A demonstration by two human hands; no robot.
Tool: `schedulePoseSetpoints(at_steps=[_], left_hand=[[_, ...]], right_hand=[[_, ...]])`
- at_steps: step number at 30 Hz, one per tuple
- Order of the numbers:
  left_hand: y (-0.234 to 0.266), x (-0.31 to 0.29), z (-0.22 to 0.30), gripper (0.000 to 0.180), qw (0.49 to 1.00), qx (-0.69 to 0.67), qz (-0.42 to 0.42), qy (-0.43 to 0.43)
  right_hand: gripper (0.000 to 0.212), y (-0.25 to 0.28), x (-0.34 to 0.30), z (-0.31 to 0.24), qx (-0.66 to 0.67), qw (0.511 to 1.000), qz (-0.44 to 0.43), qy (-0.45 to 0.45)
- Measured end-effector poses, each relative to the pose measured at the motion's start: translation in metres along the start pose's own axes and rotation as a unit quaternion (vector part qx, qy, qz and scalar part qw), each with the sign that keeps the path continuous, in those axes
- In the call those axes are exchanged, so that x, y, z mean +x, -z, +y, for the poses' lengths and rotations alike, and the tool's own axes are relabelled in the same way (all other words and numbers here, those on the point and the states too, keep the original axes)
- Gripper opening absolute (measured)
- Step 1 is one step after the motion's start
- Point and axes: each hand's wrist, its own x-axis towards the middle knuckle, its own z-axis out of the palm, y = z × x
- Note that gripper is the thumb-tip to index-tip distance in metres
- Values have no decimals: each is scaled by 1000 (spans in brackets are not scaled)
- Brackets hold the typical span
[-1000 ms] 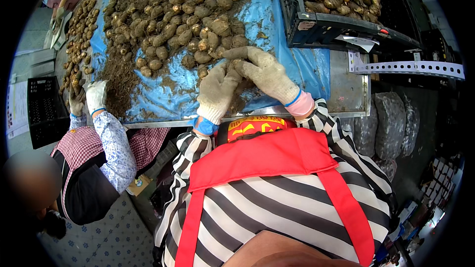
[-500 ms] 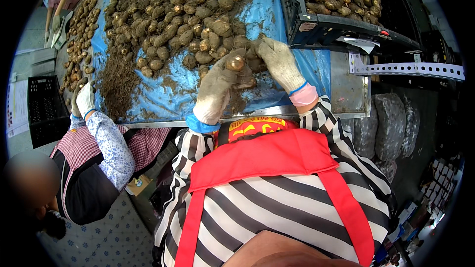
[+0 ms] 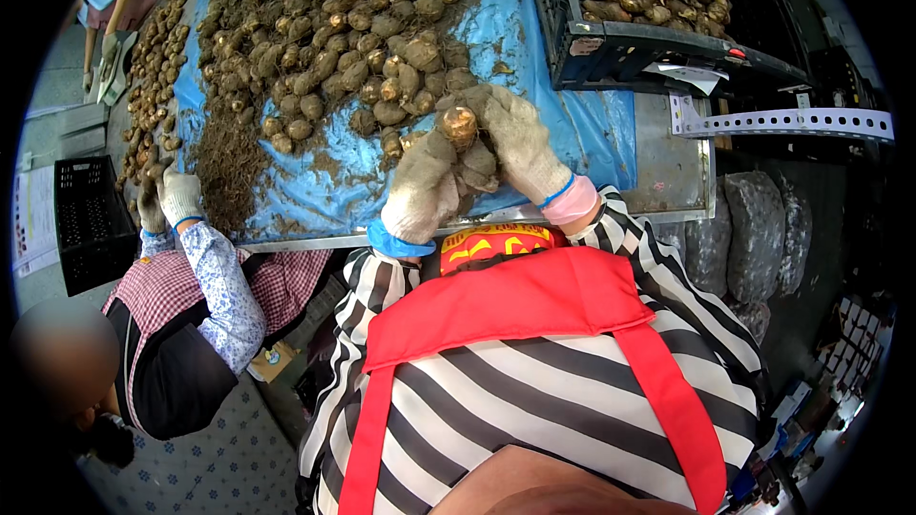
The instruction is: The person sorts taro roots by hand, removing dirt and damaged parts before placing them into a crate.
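A brown, hairy taro corm [image 3: 458,127] with a pale cut end facing up is held between my two gloved hands, just above the near edge of the blue sheet. My left hand [image 3: 422,189], in a soiled white glove with a blue cuff, closes around it from the left. The fingers of my right hand [image 3: 525,138], gloved with a pink band at the wrist, curl against its far right side. Between the hands a dark, rounded shape shows; I cannot tell whether it is another corm or dirty glove fingers. A heap of taro corms [image 3: 334,48] lies just beyond.
Blue plastic sheeting [image 3: 510,19] covers the metal-edged table [image 3: 682,195]. Dark crates [image 3: 658,38] with corms stand at far right, beside a perforated white bar [image 3: 782,122]. Loose roots and soil [image 3: 229,167] lie left. A co-worker's gloved hand [image 3: 179,195] handles corms at the left edge.
My right hand has come left and nearer, in against the corm. The corm's cut end has turned more upward. The co-worker's hands have shifted slightly nearer.
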Motion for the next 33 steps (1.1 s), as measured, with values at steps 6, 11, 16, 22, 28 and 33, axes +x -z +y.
schedulePoseSetpoints(at_steps=[6,11,16,22,28,33], left_hand=[[-3,0,3,49,996,-87,22,20],[18,8,4,51,998,-33,-56,17],[11,7,1,51,1000,11,0,13],[18,6,-6,52,991,-118,-41,53],[16,5,-3,48,984,-150,-74,65],[25,3,-2,41,993,-77,-4,93]], right_hand=[[35,6,9,-10,111,982,-34,-146],[33,6,6,-1,180,978,-92,-53],[31,0,4,-11,-190,980,-1,60],[27,14,22,-31,-235,970,-53,-21],[26,16,21,-36,-70,995,-43,-50],[32,8,15,-41,-63,989,-103,-81]])
